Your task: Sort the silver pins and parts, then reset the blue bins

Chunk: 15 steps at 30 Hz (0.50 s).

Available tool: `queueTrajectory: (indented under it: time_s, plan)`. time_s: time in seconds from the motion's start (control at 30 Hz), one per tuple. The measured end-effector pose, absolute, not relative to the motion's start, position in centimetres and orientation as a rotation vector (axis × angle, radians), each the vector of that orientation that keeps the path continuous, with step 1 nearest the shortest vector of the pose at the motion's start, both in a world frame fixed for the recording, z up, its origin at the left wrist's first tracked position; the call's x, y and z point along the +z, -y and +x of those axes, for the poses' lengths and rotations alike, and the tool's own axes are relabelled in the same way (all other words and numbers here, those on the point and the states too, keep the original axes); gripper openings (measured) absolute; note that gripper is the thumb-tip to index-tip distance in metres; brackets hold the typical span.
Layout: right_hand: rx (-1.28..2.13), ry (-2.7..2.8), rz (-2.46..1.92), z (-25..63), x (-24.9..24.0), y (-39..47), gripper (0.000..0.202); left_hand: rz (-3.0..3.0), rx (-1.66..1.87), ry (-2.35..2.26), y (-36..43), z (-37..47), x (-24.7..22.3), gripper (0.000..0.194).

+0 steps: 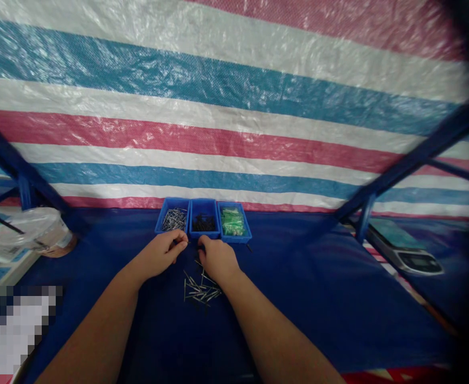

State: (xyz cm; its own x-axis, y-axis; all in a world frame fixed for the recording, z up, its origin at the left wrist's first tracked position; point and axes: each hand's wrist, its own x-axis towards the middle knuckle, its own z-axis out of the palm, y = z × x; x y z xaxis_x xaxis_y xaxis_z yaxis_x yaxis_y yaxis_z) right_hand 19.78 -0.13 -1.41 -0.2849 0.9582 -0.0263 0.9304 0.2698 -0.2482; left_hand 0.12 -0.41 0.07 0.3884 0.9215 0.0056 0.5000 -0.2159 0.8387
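Observation:
My left hand is in a pinch just in front of the left blue bin, with thumb and forefinger together. A thin tip shows at those fingertips, too small to name. My right hand is curled in front of the middle blue bin, its fingers turned down and partly hidden; what they hold cannot be made out. Thin silvery metal pins lie loose on the blue table below my hands. More metal pins fill the left bin. Small black pieces are in the middle bin.
Green-looking small parts lie in the right bin, with a small black piece beside it. A clear plastic tub stands at left, a digital scale at right. Blue frame bars slant at both sides before a striped sheet.

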Motion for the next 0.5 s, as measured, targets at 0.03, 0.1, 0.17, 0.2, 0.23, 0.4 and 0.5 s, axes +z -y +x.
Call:
queueTrajectory:
  time_s: [0.03,0.1,0.17,0.2,0.23,0.4,0.5]
  plan:
    - [0.315,2.398,-1.793,19.7,-1.4,0.1,0.027,1.835,0.739,-1.234,0.3,0.3,-0.1,0.018]
    - [0.310,2.408,-1.789,19.6,-1.3,0.1,0.028,1.786,0.866,-1.259,0.1,0.7,-0.5,0.019]
    - [0.335,2.428,-1.790,19.5,-1.2,0.0,0.027,1.717,0.989,-1.305,-0.2,1.3,-0.9,0.021]
    - [0.354,2.438,-1.796,19.5,-1.1,-0.1,0.026,1.672,1.054,-1.331,-0.3,1.7,-1.2,0.023]
    - [0.368,2.443,-1.802,19.4,-1.0,-0.2,0.025,1.624,1.117,-1.345,-0.5,2.0,-1.4,0.024]
    - [0.375,2.463,-1.810,19.4,-0.8,0.0,0.029,1.500,1.179,-1.136,-1.2,2.9,-2.5,0.069]
    - [0.367,2.456,-1.807,19.7,-0.4,0.5,0.026,1.552,1.164,-1.174,-1.1,2.5,-2.9,0.071]
